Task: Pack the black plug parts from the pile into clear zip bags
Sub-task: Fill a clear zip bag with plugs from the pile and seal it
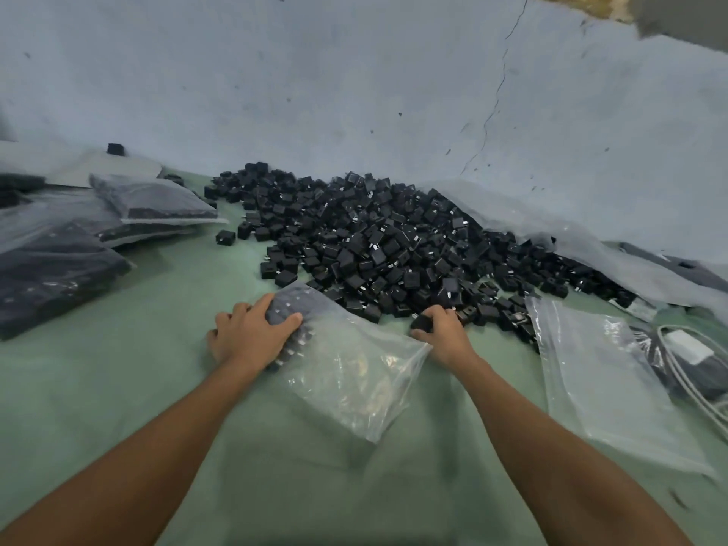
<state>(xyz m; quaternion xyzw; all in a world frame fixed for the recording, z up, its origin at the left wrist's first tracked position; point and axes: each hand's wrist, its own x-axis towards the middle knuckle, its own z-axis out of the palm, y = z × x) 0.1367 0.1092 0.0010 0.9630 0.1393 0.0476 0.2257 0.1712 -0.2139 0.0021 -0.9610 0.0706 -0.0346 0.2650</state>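
The clear zip bag (346,372) lies flat on the green-covered desk (118,388) right in front of me. A clump of black plug parts (287,309) is packed into its far left end. My left hand (252,329) curls over that clump through the plastic and grips it. My right hand (445,333), at the bag's right corner, grips a single plug (420,321) at the near edge of the pile (394,246). The pile spreads back to the pale blue, cracked wall (354,92). Filled bags (153,199) are stacked to the left; empty bags (602,388) and a white cable (689,372) lie to the right.
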